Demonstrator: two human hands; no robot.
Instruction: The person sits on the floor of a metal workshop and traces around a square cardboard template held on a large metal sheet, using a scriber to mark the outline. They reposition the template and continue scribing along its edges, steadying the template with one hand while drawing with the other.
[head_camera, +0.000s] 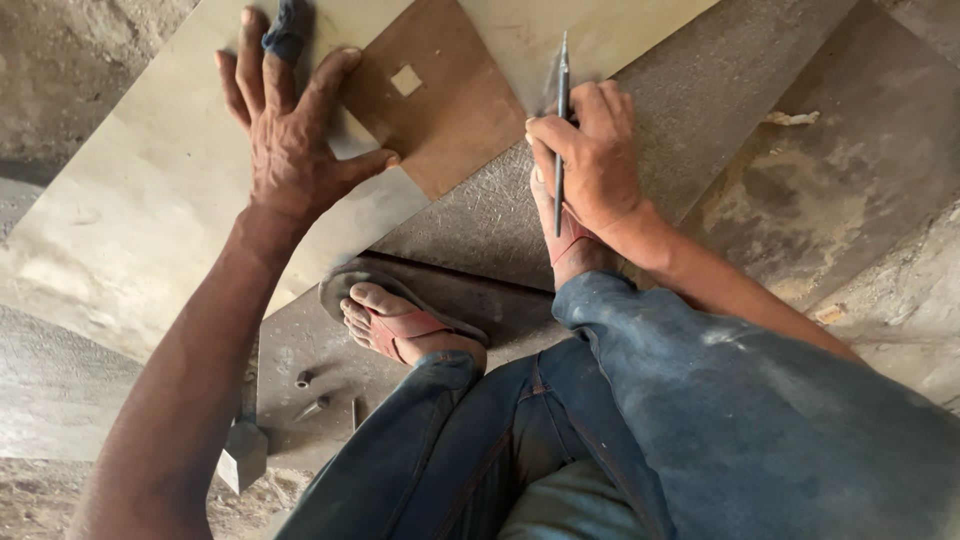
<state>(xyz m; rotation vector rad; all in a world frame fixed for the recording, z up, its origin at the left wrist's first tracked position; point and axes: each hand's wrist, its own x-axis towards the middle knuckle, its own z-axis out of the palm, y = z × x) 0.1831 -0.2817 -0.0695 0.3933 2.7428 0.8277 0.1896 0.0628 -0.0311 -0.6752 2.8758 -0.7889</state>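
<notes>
Upper left, the left hand (290, 150) lay flat, fingers spread, pinning the brown template (440, 100) against the metal sheet (150, 200). Right hand (590, 160), fingers clamped, gripped a scriber (562, 120) for tracing.

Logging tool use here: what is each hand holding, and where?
Right hand grips a thin grey metal scriber mid-shaft. Left hand holds nothing, pressing flat on the pale metal sheet.

a: the brown template (440, 100) runs off the top edge, and the left hand (290, 140) covers its near corner.

b: the scriber (561, 120) tip? lost against the pale sheet (140, 200), perhaps touching it.

a: the right foot (565, 235) sits mostly behind the right hand (590, 160).
</notes>
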